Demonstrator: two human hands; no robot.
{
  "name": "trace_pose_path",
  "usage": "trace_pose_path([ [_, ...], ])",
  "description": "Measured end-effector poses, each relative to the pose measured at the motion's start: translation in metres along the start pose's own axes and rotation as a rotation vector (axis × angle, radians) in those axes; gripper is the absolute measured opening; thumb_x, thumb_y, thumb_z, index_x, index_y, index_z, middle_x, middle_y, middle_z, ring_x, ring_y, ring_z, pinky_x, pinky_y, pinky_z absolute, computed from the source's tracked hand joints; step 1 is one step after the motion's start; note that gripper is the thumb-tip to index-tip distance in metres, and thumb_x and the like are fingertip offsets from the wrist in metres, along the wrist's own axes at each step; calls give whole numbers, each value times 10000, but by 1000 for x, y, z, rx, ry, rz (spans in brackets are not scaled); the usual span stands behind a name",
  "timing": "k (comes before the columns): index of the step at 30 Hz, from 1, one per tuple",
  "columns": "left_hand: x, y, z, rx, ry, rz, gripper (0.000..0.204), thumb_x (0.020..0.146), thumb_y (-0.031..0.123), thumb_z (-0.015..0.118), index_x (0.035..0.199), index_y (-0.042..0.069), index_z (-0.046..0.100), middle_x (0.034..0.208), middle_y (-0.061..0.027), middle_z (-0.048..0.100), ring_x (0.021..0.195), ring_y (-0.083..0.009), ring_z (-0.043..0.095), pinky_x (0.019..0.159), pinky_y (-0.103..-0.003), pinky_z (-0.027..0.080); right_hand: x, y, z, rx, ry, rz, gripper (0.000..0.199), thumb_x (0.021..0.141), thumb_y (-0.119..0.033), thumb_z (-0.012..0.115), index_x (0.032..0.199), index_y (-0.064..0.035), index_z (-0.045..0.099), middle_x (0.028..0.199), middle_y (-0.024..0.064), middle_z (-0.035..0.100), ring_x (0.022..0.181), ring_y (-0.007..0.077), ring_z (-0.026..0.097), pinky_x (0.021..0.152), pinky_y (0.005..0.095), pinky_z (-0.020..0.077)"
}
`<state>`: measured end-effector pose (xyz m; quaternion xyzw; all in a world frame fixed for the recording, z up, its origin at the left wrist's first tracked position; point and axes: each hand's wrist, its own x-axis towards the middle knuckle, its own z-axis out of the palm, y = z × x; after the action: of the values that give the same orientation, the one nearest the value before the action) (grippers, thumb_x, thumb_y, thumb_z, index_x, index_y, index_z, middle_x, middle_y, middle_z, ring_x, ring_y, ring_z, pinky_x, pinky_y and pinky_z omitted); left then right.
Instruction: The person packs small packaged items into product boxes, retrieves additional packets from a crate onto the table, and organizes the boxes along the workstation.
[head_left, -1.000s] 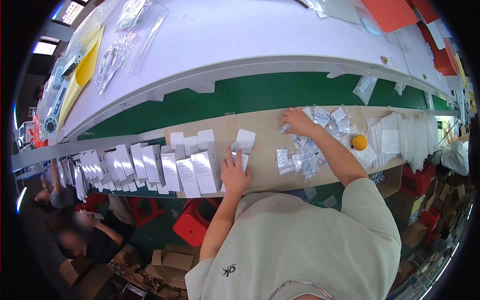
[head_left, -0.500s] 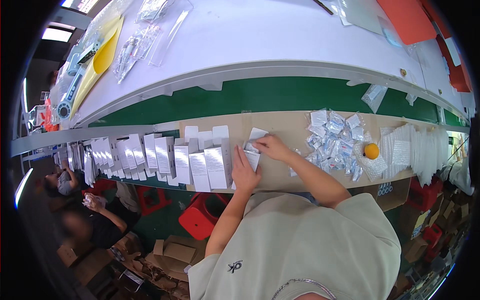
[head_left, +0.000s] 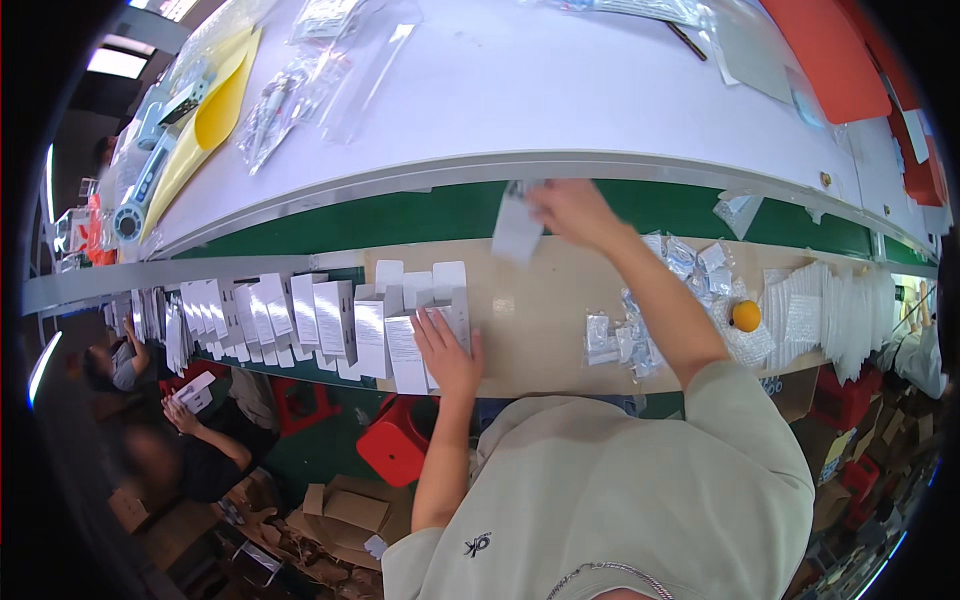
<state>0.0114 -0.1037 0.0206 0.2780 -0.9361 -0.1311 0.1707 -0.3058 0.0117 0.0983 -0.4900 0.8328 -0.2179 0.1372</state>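
Pinched in the grip of the right hand (head_left: pixel 577 213), upper centre of the frame: one white carton (head_left: pixel 517 230), blurred. Under the spread-fingered left hand (head_left: pixel 447 355), grip unclosed, left of centre: the right end of a row of white boxes (head_left: pixel 370 335) on the tan tabletop (head_left: pixel 530 315). At centre right: loose clear packets (head_left: pixel 630 342) near an orange ball (head_left: pixel 746 316).

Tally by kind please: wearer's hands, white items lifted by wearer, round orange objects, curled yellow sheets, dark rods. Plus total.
Hands (left hand, right hand): 2
Lifted white item: 1
Round orange object: 1
Curled yellow sheet: 1
Dark rod: 1
Total: 6
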Motion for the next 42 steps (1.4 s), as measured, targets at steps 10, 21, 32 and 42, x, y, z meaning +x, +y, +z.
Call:
trace_pose_path([
  [10,-21,-11,11,130,-244,123,663,847,171,648,1433,-34,418,1536,-259,334,1405,-547,240,1156,-590,239,7,110,11,-28,596,354,425,936,-362,547,1264,-105,632,1261,141,647,1107,380,621,936,470,498],
  [21,-11,28,29,-56,-325,172,649,785,83,667,1412,74,501,1529,-193,380,1347,-518,326,1117,-592,297,-172,298,44,-582,253,902,501,915,-448,557,1253,-85,634,1233,163,655,1093,407,627,899,488,515],
  [32,-10,41,32,94,-266,163,705,735,156,709,1410,262,535,1555,-192,326,1223,-465,435,998,-550,399,-79,2,87,72,-189,171,513,790,-392,708,1164,-75,553,980,172,690,924,372,678,777,484,546],
  [42,-18,35,35,65,-284,210,683,741,154,693,1402,217,534,1581,-214,274,1214,-472,437,980,-548,400,-17,5,116,-191,-485,-270,426,805,-54,648,1203,-201,680,1133,142,638,990,357,662,869,457,537],
])
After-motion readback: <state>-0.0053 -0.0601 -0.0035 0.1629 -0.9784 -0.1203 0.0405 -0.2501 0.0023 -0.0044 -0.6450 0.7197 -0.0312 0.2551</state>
